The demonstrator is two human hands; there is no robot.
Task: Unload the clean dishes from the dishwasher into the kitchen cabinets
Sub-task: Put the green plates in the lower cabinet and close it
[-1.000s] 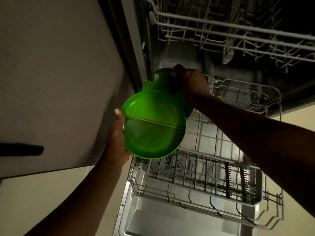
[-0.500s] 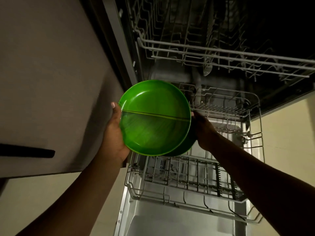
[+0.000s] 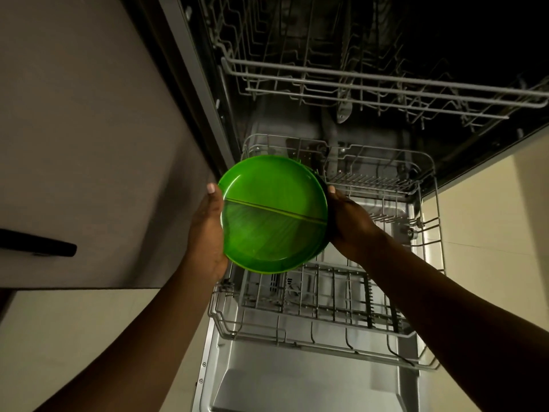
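Holding the green plates (image 3: 274, 214) over the lower rack (image 3: 326, 307), the left hand (image 3: 208, 233) clasps the rim at nine o'clock, thumb up its edge, while the right hand (image 3: 352, 223) grips at three o'clock. A second plate's edge peeks out behind the front one, so this looks like a stack. The risk, as I judge it: the plates are tilted, and the rear one could slide free if either grip loosens while swinging toward the cabinet (image 3: 89, 129) at nine o'clock.

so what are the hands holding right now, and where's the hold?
Stacked green plates, held above the lower rack. The left hand grips the left rim and the right hand the right rim.
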